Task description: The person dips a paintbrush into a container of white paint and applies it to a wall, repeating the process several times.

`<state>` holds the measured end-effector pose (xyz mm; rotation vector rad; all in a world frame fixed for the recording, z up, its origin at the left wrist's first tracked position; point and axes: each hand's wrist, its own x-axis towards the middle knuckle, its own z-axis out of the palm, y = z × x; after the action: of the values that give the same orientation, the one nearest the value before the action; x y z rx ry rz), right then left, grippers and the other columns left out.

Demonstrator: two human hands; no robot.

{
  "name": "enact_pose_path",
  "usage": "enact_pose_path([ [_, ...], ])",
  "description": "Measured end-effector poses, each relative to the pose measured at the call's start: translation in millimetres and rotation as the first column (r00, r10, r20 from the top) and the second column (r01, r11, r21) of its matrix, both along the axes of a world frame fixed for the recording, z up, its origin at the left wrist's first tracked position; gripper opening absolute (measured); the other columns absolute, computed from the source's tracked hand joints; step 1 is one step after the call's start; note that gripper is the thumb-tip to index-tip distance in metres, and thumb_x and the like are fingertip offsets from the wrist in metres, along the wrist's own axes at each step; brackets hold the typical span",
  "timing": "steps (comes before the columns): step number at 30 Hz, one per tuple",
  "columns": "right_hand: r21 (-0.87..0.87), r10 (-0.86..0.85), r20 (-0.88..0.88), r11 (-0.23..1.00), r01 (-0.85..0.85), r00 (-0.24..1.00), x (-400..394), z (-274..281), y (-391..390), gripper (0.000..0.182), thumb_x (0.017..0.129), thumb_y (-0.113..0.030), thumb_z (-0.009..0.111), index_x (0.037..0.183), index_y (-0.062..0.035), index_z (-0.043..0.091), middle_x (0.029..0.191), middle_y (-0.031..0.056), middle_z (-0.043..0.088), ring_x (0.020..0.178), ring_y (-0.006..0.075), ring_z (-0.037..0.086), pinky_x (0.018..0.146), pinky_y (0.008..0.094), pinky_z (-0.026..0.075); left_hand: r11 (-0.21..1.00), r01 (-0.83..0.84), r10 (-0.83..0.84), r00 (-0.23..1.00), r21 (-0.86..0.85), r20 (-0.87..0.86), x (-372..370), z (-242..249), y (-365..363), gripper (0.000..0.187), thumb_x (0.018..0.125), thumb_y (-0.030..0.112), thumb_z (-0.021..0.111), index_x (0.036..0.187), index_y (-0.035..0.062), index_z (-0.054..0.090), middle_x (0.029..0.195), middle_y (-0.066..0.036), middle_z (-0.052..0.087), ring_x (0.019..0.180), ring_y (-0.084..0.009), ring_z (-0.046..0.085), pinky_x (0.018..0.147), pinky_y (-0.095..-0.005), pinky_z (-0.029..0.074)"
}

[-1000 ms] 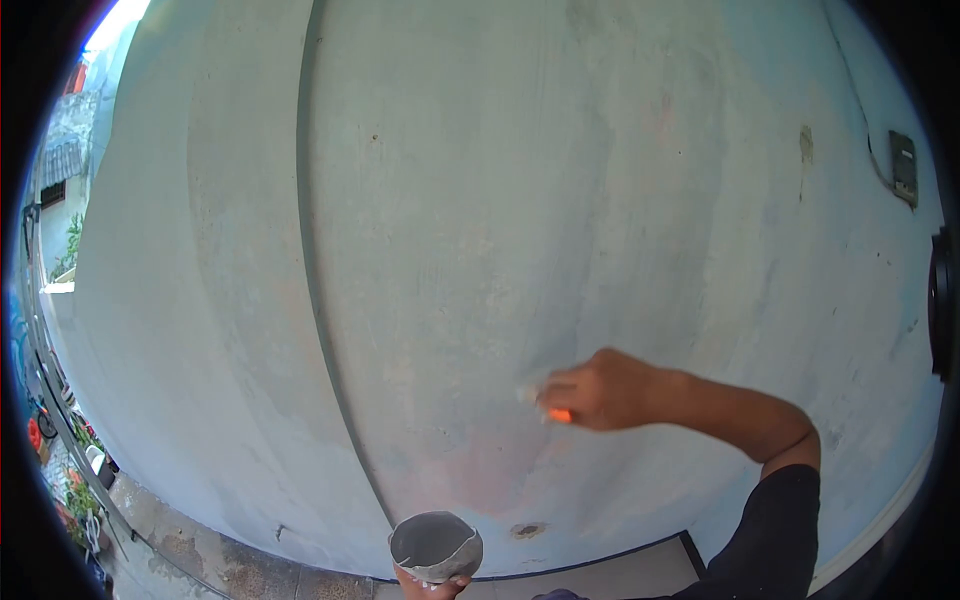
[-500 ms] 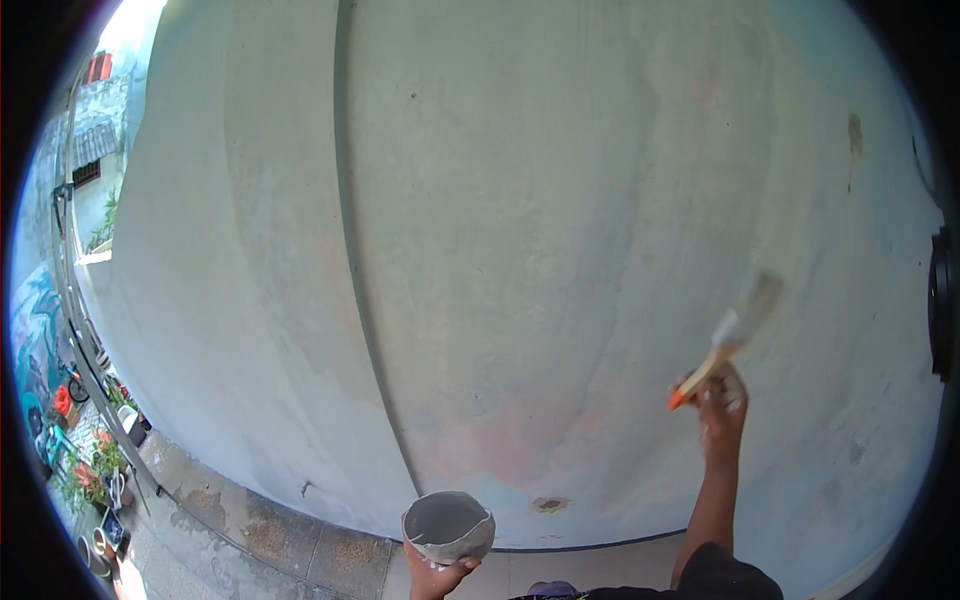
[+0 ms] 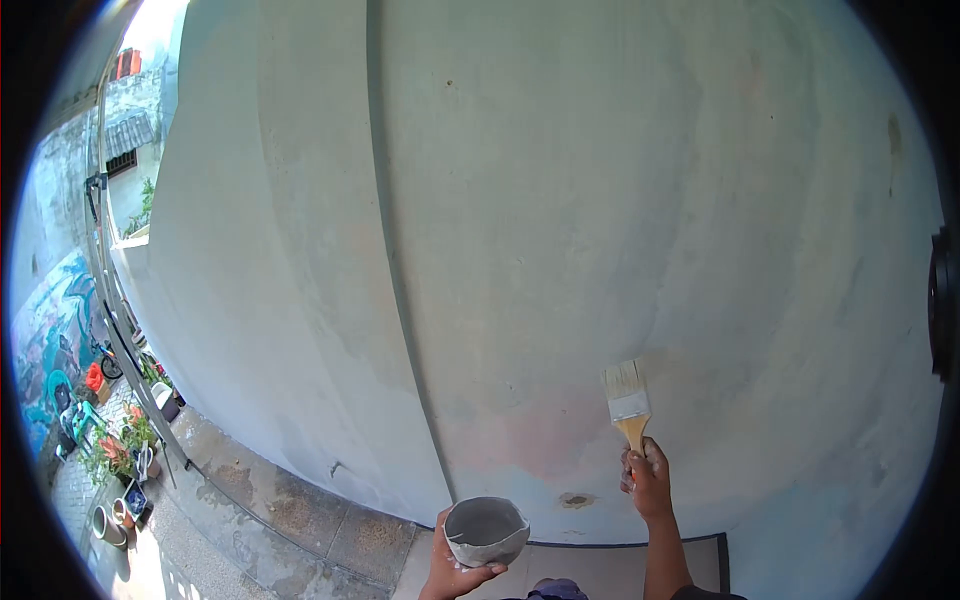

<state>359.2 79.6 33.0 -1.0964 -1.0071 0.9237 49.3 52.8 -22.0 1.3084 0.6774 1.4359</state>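
Observation:
My right hand (image 3: 647, 478) is closed round the wooden handle of a flat paintbrush (image 3: 628, 403), its pale bristles pointing up over the lower part of the wall. Low in the middle, my left hand (image 3: 462, 568) grips a grey bowl (image 3: 487, 530) with a jagged rim, fingers under and along its side. The bowl's inside looks grey. The painted wall (image 3: 540, 250) fills most of the view, pale grey-green with a pinkish patch above the bowl and brush.
A vertical ridge (image 3: 392, 250) runs down the wall to the bowl. At left, a metal pole (image 3: 120, 330) stands by potted plants (image 3: 115, 450) and a paved walkway (image 3: 260, 515). A dark round-edged object (image 3: 940, 305) sits at the right edge.
My right hand has swung the brush left and down, from a rightward tilt to nearly upright. The view has shifted slightly, and the bowl stays in my left hand.

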Motion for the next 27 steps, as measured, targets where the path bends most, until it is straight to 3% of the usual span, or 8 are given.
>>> enact_pose_path([
  [2,-0.016,0.017,0.037,1.0,-0.017,0.999,-6.2,3.9,2.7,0.015,0.1,-0.018,0.049,0.106,-0.0041,0.053,0.075,-0.001,0.048,0.052,0.0033,0.04,0.047,0.0223,0.035,0.999,-0.037,0.037,0.999,-0.004,0.0,-7.1,-16.3,-2.4,0.088,0.061,0.031,0.095,0.13,-0.0024,0.05,0.122,-0.014,0.063,0.114,-0.0235,0.062,0.098,-0.0391,0.049],
  [4,-0.031,0.032,0.076,0.999,-0.03,0.997,-13.3,7.2,7.5,0.017,0.101,-0.019,0.049,0.107,-0.0036,0.055,0.073,-0.0021,0.047,0.052,0.0023,0.039,0.048,0.0214,0.034,0.994,-0.062,0.085,0.96,0.094,-0.266,-16.5,-38.7,0.2,0.089,0.078,0.048,0.084,0.141,0.0014,0.041,0.135,-0.016,0.056,0.121,-0.0286,0.057,0.102,-0.0436,0.047],
  [5,-0.012,0.047,0.13,0.999,-0.046,0.99,-17.3,7.7,11.2,0.019,0.101,-0.02,0.05,0.108,-0.0031,0.055,0.073,-0.0022,0.048,0.053,0.0024,0.039,0.048,0.0214,0.035,0.994,-0.066,0.088,0.961,0.092,-0.264,-18.0,-34.6,-1.4,0.089,0.078,0.048,0.084,0.141,0.0014,0.041,0.135,-0.016,0.056,0.121,-0.0286,0.057,0.102,-0.0436,0.047],
  [7,0.001,0.062,0.188,0.998,-0.064,0.98,-25.6,8.6,17.0,0.021,0.102,-0.021,0.05,0.109,-0.0026,0.056,0.073,-0.0024,0.048,0.054,0.0025,0.04,0.049,0.0214,0.036,0.99,-0.138,0.138,0.99,-0.02,-0.007,-20.4,-19.5,-5.8,0.091,0.061,0.033,0.095,0.131,-0.0022,0.049,0.123,-0.014,0.062,0.114,-0.0236,0.061,0.096,-0.039,0.05],
  [10,0.017,0.14,0.265,0.989,-0.15,0.954,-39.9,9.9,27.6,0.022,0.103,-0.021,0.049,0.109,-0.0015,0.057,0.075,-0.0019,0.05,0.058,0.0033,0.042,0.053,0.0218,0.038,0.983,-0.18,0.183,0.975,0.037,-0.127,-32.3,-20.5,-3.9,0.094,0.062,0.035,0.095,0.133,-0.0021,0.046,0.124,-0.014,0.061,0.113,-0.0237,0.061,0.095,-0.039,0.05],
  [13,0.026,0.179,0.392,0.978,-0.205,0.902,-52.8,11.8,36.0,0.024,0.103,-0.02,0.05,0.111,0.0011,0.059,0.076,-0.0009,0.053,0.063,0.0047,0.045,0.058,0.0236,0.041,0.976,-0.213,0.215,0.976,0.047,-0.028,-36.1,-16.2,-3.6,0.095,0.063,0.039,0.095,0.133,-0.002,0.046,0.124,-0.014,0.061,0.112,-0.0239,0.062,0.094,-0.0388,0.051],
  [17,0.054,0.199,0.396,0.969,-0.239,0.896,-61.4,14.9,42.9,0.025,0.103,-0.021,0.05,0.111,0.0014,0.06,0.076,-0.001,0.053,0.062,0.0049,0.045,0.058,0.0239,0.041,0.959,-0.28,0.28,0.96,0.049,0.012,-37.3,-8.6,-4.8,0.094,0.064,0.043,0.095,0.131,-0.002,0.047,0.122,-0.014,0.062,0.111,-0.0238,0.062,0.093,-0.039,0.051],
  [27,0.103,0.175,0.36,0.969,-0.225,0.917,-67.8,28.9,33.2,0.03,0.103,-0.028,0.048,0.112,-0.0019,0.059,0.075,-0.0013,0.051,0.06,0.0032,0.039,0.052,0.0209,0.033,0.972,-0.22,0.232,0.957,0.086,-0.174,-44.7,-14.6,7.3,0.114,0.059,0.035,0.098,0.143,0.0006,0.03,0.131,-0.014,0.057,0.122,-0.0256,0.057,0.103,-0.0397,0.045],
])
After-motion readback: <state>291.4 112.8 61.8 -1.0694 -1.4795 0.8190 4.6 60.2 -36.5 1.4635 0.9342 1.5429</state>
